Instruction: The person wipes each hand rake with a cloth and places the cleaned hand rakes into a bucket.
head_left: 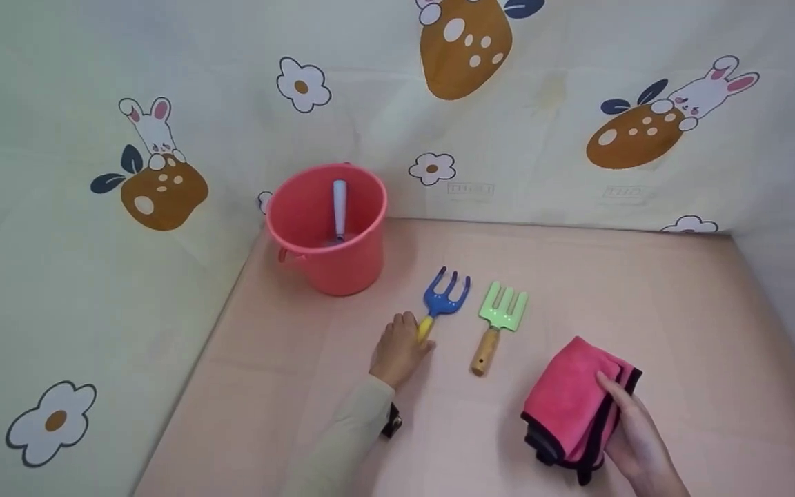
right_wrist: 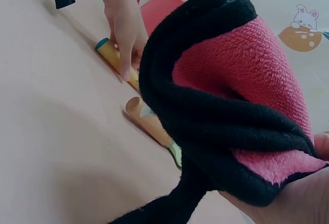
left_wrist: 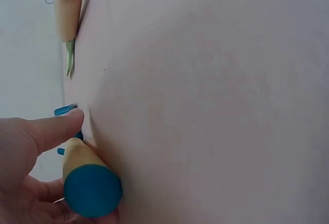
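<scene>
My left hand point(head_left: 401, 348) has its thumb and fingers round the yellow handle of a blue three-pronged fork point(head_left: 444, 297) lying on the table. In the left wrist view the handle's blue end cap point(left_wrist: 93, 190) shows beside the thumb. A green fork point(head_left: 503, 307) with a wooden handle lies to the right of it, untouched. My right hand point(head_left: 639, 442) grips a folded pink cloth with black edging point(head_left: 573, 397) at the right, thumb on top. The cloth fills much of the right wrist view, its folds point(right_wrist: 241, 75) covering part of the green fork.
A red bucket point(head_left: 349, 266) stands at the back left, with a white-handled tool point(head_left: 339, 207) leaning inside it. Behind the pinkish table point(head_left: 611, 276) and along its sides hangs a pale sheet point(head_left: 370, 131) printed with rabbits and flowers.
</scene>
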Demonstrator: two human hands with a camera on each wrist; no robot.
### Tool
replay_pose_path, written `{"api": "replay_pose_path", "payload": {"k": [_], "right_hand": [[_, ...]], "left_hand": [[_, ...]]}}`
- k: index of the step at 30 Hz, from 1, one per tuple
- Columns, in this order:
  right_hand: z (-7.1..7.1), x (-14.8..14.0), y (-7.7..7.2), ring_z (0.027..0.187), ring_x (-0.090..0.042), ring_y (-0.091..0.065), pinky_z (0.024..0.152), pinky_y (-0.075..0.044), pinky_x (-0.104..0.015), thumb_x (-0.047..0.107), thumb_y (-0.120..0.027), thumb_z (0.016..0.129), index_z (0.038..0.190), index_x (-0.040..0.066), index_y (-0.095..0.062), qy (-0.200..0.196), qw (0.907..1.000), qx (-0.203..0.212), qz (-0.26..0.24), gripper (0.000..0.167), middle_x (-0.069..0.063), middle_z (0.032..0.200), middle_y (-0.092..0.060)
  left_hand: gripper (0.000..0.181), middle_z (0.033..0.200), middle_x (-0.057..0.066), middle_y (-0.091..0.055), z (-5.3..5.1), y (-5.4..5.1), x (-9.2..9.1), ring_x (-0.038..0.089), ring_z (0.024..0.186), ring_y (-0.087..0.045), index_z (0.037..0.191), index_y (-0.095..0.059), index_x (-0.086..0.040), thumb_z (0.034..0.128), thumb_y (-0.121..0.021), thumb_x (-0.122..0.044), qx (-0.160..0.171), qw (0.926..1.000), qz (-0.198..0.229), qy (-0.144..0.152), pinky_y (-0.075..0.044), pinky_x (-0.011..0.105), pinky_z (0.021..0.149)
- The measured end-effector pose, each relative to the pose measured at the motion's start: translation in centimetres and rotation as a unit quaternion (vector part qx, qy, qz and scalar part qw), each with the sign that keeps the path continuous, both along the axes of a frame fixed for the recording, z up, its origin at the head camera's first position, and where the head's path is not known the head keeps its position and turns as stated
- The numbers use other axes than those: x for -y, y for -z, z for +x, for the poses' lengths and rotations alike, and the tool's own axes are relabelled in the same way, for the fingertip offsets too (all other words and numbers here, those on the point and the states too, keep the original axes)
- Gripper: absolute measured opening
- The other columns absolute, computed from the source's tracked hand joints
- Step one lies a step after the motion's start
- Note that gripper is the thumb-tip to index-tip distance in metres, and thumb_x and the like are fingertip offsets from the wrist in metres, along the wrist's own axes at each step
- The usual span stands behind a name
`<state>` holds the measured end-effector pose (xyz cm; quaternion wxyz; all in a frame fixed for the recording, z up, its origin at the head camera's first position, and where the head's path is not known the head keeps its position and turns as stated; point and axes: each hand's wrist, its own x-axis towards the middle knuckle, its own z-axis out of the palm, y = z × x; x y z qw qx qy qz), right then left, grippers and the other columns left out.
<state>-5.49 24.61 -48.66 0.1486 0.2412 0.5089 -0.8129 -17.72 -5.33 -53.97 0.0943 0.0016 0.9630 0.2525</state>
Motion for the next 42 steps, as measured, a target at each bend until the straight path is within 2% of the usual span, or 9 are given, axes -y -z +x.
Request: {"api": "replay_pose_path", "payload": {"k": [9, 16, 22, 25, 27, 29, 33, 38, 42], "right_hand": [[0.2, 0.1, 0.1, 0.098, 0.0, -0.053, 0.089, -0.042, -0.022, 0.04, -0.045, 0.097, 0.115, 0.027, -0.044, 0.001, 0.9999, -0.007, -0.014, 0.022, 0.015, 0.103, -0.058], [0.5, 0.5, -0.2, 0.095, 0.0, -0.054, 0.087, -0.044, -0.022, 0.036, -0.045, 0.097, 0.114, 0.026, -0.044, 0.004, 0.9993, -0.037, 0.009, 0.02, 0.015, 0.101, -0.058], [-0.1, 1.6, -1.0, 0.095, -0.002, -0.056, 0.086, -0.046, -0.022, 0.033, -0.055, 0.094, 0.123, 0.02, -0.035, 0.012, 0.9942, -0.053, 0.093, 0.038, 0.013, 0.101, -0.057], [-0.7, 2.3, -1.4, 0.092, -0.002, -0.057, 0.083, -0.046, -0.019, 0.036, -0.059, 0.09, 0.126, 0.017, -0.035, 0.013, 0.9792, -0.068, 0.191, 0.047, 0.009, 0.102, -0.057], [-1.0, 2.8, -1.6, 0.092, 0.0, -0.056, 0.081, -0.045, -0.015, 0.037, -0.06, 0.089, 0.129, 0.013, -0.038, 0.01, 0.9569, -0.092, 0.275, 0.052, 0.003, 0.109, -0.057], [-1.2, 3.3, -1.7, 0.092, 0.004, -0.054, 0.08, -0.043, -0.01, 0.035, -0.062, 0.089, 0.131, 0.01, -0.042, 0.008, 0.9235, -0.127, 0.362, 0.052, -0.003, 0.116, -0.058], [-1.7, 4.7, -1.8, 0.089, 0.008, -0.05, 0.078, -0.038, -0.004, 0.01, -0.066, 0.085, 0.119, 0.001, -0.056, 0.038, 0.8416, -0.258, 0.473, 0.037, -0.013, 0.109, -0.061], [-2.1, 6.8, -1.9, 0.088, -0.002, -0.05, 0.079, -0.035, -0.003, -0.016, -0.067, 0.071, 0.104, 0.003, -0.066, 0.048, 0.723, -0.428, 0.54, 0.039, -0.011, 0.097, -0.058], [-2.1, 8.3, -2.2, 0.088, -0.012, -0.047, 0.074, -0.041, -0.011, -0.019, -0.066, 0.068, 0.107, 0.015, -0.068, 0.029, 0.658, -0.464, 0.592, 0.052, -0.01, 0.098, -0.054]], "left_hand": [[0.034, 0.096, 0.006, -0.05, -0.7, -0.6, -0.2, 0.016, 0.082, -0.05, 0.113, -0.054, -0.002, 0.0894, -0.062, -0.025, 0.041, 0.9983, 0.034, -0.024, -0.047, 0.033, 0.079], [0.021, 0.09, 0.006, -0.051, -0.3, -1.8, -0.1, 0.016, 0.078, -0.05, 0.103, -0.049, -0.004, 0.0902, -0.059, -0.017, 0.0, 0.9935, 0.114, -0.006, -0.046, 0.031, 0.072], [0.022, 0.081, 0.007, -0.05, 1.2, -3.1, -0.4, 0.013, 0.064, -0.049, 0.107, -0.04, -0.008, 0.0927, -0.055, -0.017, 0.022, 0.9794, 0.201, 0.004, -0.044, 0.023, 0.058], [0.024, 0.079, 0.007, -0.049, 2.1, -3.7, -0.7, 0.013, 0.061, -0.049, 0.109, -0.038, -0.01, 0.0934, -0.055, -0.018, 0.025, 0.9715, 0.236, -0.001, -0.043, 0.02, 0.055], [0.025, 0.079, 0.007, -0.048, 2.8, -4.0, -1.0, 0.012, 0.062, -0.05, 0.108, -0.037, -0.01, 0.0929, -0.056, -0.017, 0.016, 0.9676, 0.252, -0.001, -0.043, 0.02, 0.055], [0.026, 0.079, 0.006, -0.048, 3.6, -4.4, -1.3, 0.013, 0.062, -0.049, 0.107, -0.036, -0.011, 0.0922, -0.057, -0.016, 0.009, 0.9632, 0.269, 0.003, -0.043, 0.021, 0.056], [0.027, 0.078, 0.005, -0.044, 5.2, -5.0, -2.0, 0.012, 0.063, -0.047, 0.105, -0.034, -0.012, 0.0912, -0.057, -0.013, 0.005, 0.955, 0.296, 0.018, -0.041, 0.022, 0.056], [0.029, 0.075, 0.003, -0.046, 7.0, -5.3, -2.9, 0.01, 0.061, -0.047, 0.105, -0.033, -0.013, 0.0907, -0.058, -0.012, -0.01, 0.9499, 0.31, 0.04, -0.04, 0.02, 0.056], [0.027, 0.076, 0.002, -0.051, 8.0, -5.5, -3.3, 0.008, 0.061, -0.048, 0.105, -0.036, -0.015, 0.0906, -0.058, -0.012, -0.03, 0.9494, 0.309, 0.047, -0.041, 0.019, 0.056]]}}
